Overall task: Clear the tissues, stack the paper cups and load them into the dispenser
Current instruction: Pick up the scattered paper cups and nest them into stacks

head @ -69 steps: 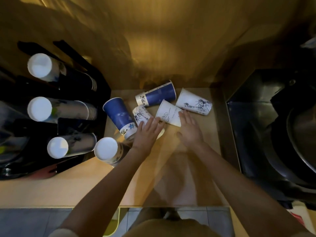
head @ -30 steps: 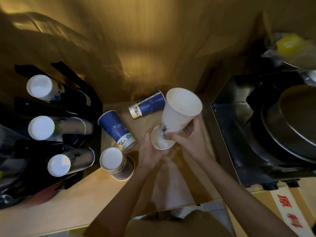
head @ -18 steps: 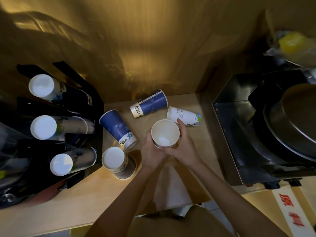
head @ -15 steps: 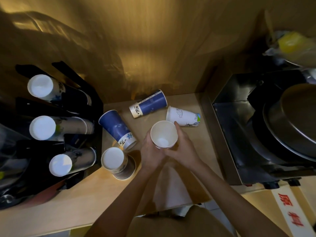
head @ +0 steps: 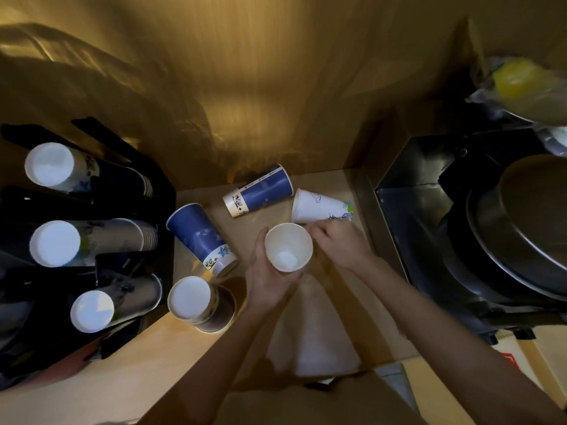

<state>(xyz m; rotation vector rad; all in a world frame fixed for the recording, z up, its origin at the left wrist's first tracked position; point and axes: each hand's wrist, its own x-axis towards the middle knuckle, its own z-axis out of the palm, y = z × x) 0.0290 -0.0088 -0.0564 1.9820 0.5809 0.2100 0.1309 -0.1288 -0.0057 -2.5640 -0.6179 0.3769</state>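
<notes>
centrally, the left hand [head: 270, 280] wraps an upright white cup stack [head: 288, 248], mouth up and empty inside. the right hand [head: 340, 243] reaches to a white cup [head: 319, 207] lying on the table [head: 129, 363]; whether its fingers have closed on it cannot be told. 2 blue cups [head: 260, 191] [head: 199, 237] lie nearby, and 1 cup [head: 196, 302] stands inverted. the black dispenser [head: 153, 185] holds 3 stacks, bases outward.

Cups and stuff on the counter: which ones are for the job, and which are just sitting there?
For the job:
held white cup
white cup lying down
two blue cups
upside-down cup
black dispenser

Just sitting there:
metal pot
yellow thing
</notes>
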